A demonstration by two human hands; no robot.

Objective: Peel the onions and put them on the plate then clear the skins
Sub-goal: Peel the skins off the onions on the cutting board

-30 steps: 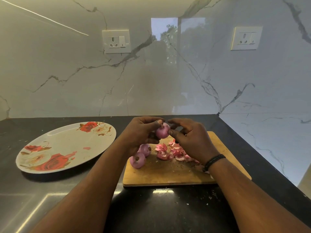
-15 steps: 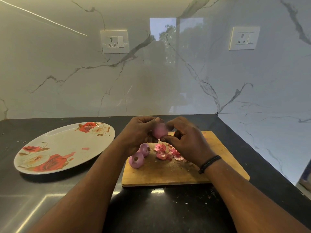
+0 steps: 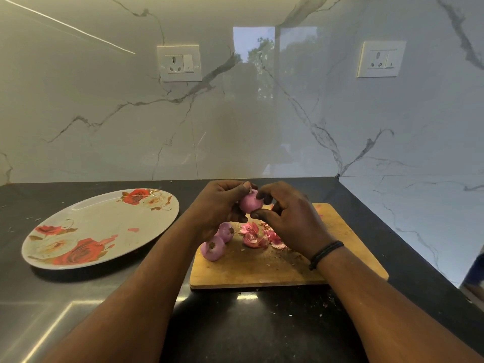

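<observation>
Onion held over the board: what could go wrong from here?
1. The held onion is only pinched by the left hand and right hand; it may slip onto the skins.
2. Two onions sit near the cutting board edge and could roll off.
3. Skin flecks already dot the counter; more may scatter.

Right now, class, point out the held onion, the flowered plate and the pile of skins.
held onion [image 3: 251, 203], head view, its bare pink side between both hands.
flowered plate [image 3: 104, 221], head view, plain centre.
pile of skins [image 3: 255, 238], head view, middle of the heap.
</observation>
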